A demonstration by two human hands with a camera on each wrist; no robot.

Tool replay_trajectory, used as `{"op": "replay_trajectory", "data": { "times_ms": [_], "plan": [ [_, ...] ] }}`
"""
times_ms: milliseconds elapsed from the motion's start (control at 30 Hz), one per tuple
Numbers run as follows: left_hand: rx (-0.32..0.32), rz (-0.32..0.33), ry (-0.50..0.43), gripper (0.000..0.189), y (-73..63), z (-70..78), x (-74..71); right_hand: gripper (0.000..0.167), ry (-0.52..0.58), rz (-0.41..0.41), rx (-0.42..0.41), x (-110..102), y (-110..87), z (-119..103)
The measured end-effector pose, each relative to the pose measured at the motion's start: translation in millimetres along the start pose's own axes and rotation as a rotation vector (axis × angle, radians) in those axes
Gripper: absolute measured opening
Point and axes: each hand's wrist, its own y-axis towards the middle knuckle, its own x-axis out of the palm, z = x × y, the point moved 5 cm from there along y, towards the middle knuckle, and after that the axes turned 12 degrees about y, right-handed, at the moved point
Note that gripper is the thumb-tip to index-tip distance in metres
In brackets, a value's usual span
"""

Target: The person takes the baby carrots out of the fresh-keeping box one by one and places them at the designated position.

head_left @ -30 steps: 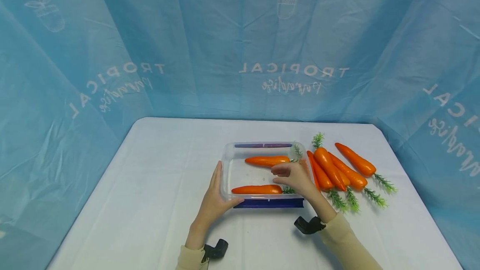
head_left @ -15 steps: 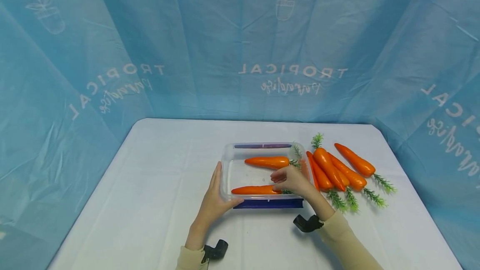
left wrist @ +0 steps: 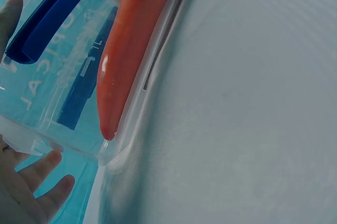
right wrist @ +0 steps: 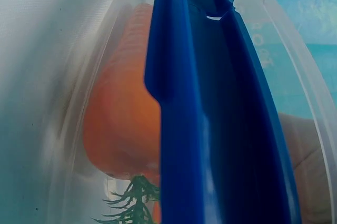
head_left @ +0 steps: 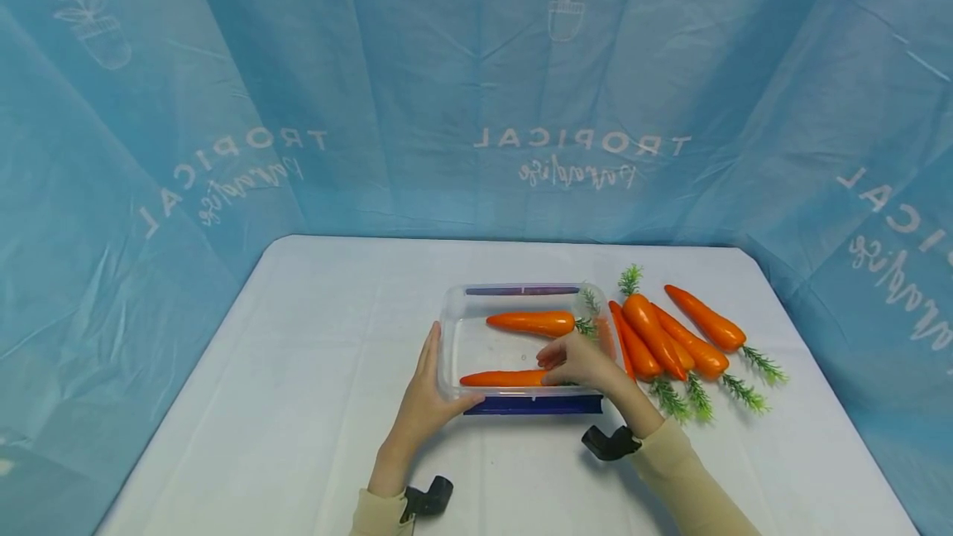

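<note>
A clear plastic box (head_left: 487, 348) with blue latches (head_left: 532, 405) stands on the white-covered table. In it lie a far carrot (head_left: 530, 322) and a near carrot (head_left: 502, 378), both with tips to the left. My left hand (head_left: 424, 404) steadies the box's near left corner, thumb at the front and spread fingers (left wrist: 45, 174) along the left side. My right hand (head_left: 584, 361) reaches inside, at the leafy end of the near carrot, with bent fingers; whether it pinches the carrot is hidden. The right wrist view shows a carrot (right wrist: 118, 113) behind a blue latch.
Several loose carrots (head_left: 655, 336) with green tops lie heaped right of the box, close to its wall. One carrot (head_left: 703, 317) lies at the outer right of the heap. A blue printed curtain (head_left: 476, 89) hangs behind the table (head_left: 328, 329).
My right hand has lowered slightly towards the near carrot, and its thumb now covers more of that carrot's thick end. The left hand, box and carrots have stayed put.
</note>
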Motion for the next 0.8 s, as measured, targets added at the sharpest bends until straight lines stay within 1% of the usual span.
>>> {"op": "replay_trajectory", "data": {
  "times_ms": [167, 233, 400, 600, 800],
  "plan": [
    [0.0, 0.007, -0.002, 0.12, -0.1, -1.3, 0.1, 0.03, -0.079, -0.042, -0.038, 2.5, 2.0, -1.5],
    [-0.001, 0.006, -0.006, 0.12, -0.3, -1.4, 0.2, 0.029, -0.105, -0.056, -0.026, 3.4, 1.9, -1.3],
    [0.002, 0.003, -0.008, 0.119, -1.0, -0.5, 0.4, 0.03, -0.105, -0.077, 0.029, 6.1, 0.2, 1.4],
    [-0.015, -0.012, -0.019, 0.119, -0.9, -1.8, 1.6, 0.032, -0.11, -0.082, 0.03, 7.4, -1.1, 1.0],
    [-0.022, -0.013, -0.019, 0.119, -0.4, -3.2, 2.2, 0.032, -0.135, -0.075, 0.047, 7.0, -1.1, -2.7]
  ]
}}
